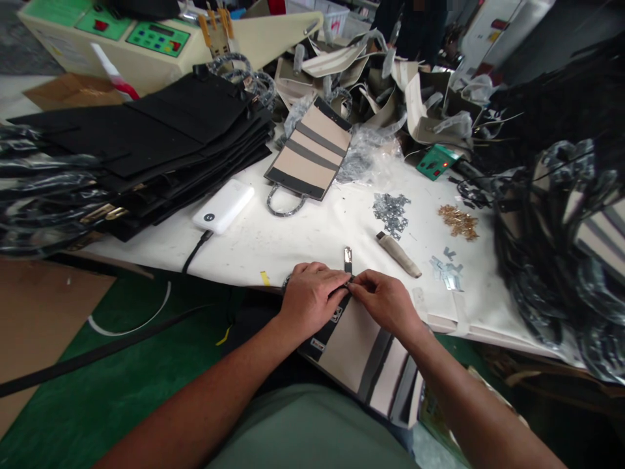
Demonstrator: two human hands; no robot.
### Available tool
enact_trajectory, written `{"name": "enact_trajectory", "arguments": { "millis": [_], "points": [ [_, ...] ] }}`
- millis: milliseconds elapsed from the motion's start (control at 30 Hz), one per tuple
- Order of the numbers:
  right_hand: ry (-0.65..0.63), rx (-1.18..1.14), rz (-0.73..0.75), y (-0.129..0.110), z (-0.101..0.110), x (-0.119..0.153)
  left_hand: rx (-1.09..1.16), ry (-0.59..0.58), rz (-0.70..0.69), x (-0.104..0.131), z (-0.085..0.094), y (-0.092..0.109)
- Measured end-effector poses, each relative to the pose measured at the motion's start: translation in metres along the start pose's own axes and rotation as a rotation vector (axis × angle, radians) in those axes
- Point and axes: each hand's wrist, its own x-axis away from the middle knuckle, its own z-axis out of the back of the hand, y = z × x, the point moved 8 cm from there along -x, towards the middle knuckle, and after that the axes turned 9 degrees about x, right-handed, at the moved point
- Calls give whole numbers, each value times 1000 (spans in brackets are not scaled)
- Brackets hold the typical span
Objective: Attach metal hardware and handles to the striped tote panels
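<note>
A beige bag panel (354, 339) with dark grey stripes and black ends lies tilted across my lap, against the table edge. My left hand (312, 296) grips its black top end, thumb and fingers pressed together there. Close beside it, my right hand (383, 299) is closed in a pinch at the same edge; what its fingertips hold is too small to make out. A short black strap with a shiny metal clasp (347, 255) sticks up from that edge between my hands. A small metal plate (336, 314) shows on the black end below my left fingers.
Black bag pieces (146, 130) are stacked left, near a white power bank (223, 205). Another striped panel (312, 150) lies ahead. A wrapped-handle tool (399, 254), dark metal plates (390, 213), brass fasteners (458, 222) and a green box (436, 161) lie right. Black bags (551, 260) crowd the right side.
</note>
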Motion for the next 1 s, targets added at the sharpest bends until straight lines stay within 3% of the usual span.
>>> {"name": "enact_trajectory", "arguments": {
  "millis": [233, 533, 767, 1000],
  "points": [
    [76, -58, 149, -3, 6, 13, -29, 29, -4, -2, 0, 2],
    [190, -91, 232, 3, 6, 25, 6, 39, 59, -6, -2, -4],
    [197, -97, 244, 5, 4, 26, 9, 36, 62, -8, -4, -2],
    [193, -178, 209, 6, 3, 26, -34, -19, -42, -6, -6, 2]
  ]
}}
